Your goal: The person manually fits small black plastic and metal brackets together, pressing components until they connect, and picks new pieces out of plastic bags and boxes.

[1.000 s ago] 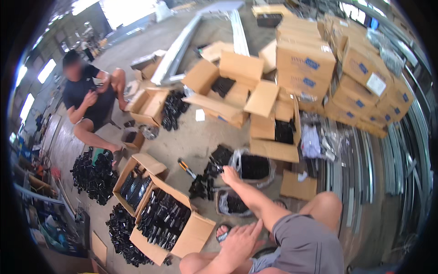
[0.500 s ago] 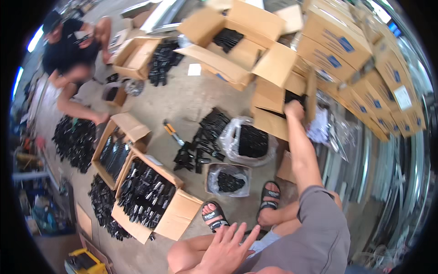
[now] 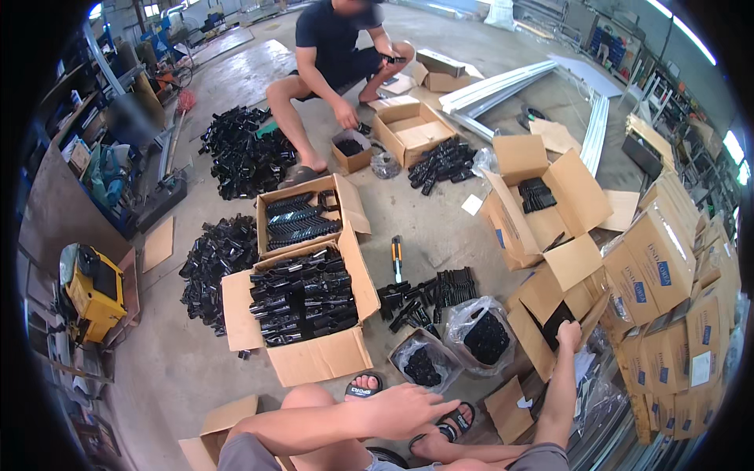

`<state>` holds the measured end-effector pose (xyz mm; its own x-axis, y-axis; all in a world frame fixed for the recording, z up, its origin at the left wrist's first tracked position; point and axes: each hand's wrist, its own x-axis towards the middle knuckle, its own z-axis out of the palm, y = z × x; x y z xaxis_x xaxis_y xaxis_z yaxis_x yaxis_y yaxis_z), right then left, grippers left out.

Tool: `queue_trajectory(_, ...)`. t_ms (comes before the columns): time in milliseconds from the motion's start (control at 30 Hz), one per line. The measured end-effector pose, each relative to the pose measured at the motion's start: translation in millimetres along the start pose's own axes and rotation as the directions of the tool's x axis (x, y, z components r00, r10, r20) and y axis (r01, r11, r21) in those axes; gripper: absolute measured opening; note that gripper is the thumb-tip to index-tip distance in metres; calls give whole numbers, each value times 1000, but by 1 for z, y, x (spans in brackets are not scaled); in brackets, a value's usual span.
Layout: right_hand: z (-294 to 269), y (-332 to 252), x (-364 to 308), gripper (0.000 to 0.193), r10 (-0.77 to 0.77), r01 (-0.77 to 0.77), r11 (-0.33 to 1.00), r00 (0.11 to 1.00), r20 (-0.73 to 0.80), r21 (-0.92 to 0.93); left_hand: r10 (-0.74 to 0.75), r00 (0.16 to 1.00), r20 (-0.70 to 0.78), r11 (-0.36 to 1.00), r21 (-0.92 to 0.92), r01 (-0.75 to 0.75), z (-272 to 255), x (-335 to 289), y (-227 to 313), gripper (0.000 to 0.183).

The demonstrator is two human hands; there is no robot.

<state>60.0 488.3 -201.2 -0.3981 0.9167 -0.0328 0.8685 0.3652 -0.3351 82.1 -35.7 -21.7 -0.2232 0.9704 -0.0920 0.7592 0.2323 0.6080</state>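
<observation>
My right hand (image 3: pixel 569 336) reaches into an open cardboard box (image 3: pixel 530 334) on the right. Its fingers are closed at the edge of a dark piece (image 3: pixel 554 323) inside; what exactly they hold is hidden. My left hand (image 3: pixel 410 408) hovers over my knees with its fingers stretched out, holding nothing. Closest to it is a small lined box (image 3: pixel 400 357) with small black parts (image 3: pixel 422 366). Beside that, a clear plastic bag (image 3: pixel 509 345) holds more black parts (image 3: pixel 487 339). Neat rows of black parts (image 3: pixel 452 288) lie on the floor behind them.
Large open boxes of black pieces (image 3: pixel 302 298) stand left of centre, with loose black piles (image 3: pixel 220 271) alongside. An orange-handled cutter (image 3: pixel 397 255) lies on the floor. Opposite, a co-worker (image 3: pixel 338 63) squats, handling small black parts. Stacked cartons (image 3: pixel 652 267) rise at the right.
The view has swung, so the scene sits further right and more of the far workshop shows. My right hand stays at the same box; my left hand remains stretched over my lap.
</observation>
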Motion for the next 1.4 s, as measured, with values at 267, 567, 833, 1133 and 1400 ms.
queue_trajectory(267,-171,-90,-151,22,-596,244,746,658,459,619,-60,932,-359,944,-323,-63,-23,26,-5,84)
queue_trajectory(567,-230,-137,-283,23,-733,-213,604,228,640,768,-122,902,-414,433,-840,-327,-25,36,-1,35)
queue_trajectory(833,-212,-141,-313,46,-713,-177,369,576,400,912,-364,886,-286,178,-955,-235,-57,34,41,29)
queue_trajectory(1133,-212,-153,-329,27,-610,-62,30,790,67,998,-479,683,-551,404,-830,-385,-75,40,64,32)
queue_trajectory(1400,-204,-135,-319,27,-582,-233,78,778,234,969,-536,788,-304,116,-950,-288,-46,55,20,22)
